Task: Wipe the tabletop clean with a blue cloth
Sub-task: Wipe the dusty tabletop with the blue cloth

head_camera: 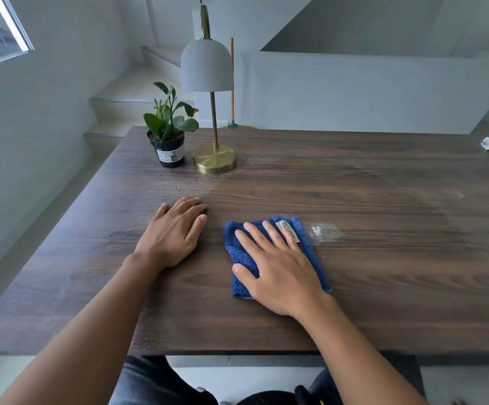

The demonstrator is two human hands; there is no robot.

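right hand (pixel 278 267) flat on folded blue cloth (pixel 239 255), left hand (pixel 171 232) resting on dark wood tabletop (pixel 383 273) (palm down), wet smear (pixel 323 230) just beside the cloth

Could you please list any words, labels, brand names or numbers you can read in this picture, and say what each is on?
None can be read.
White sticker on the black plastic plant pot: print too small and blurred.
White sewn tag on the folded blue terry cloth, under the right hand: marks too blurred.
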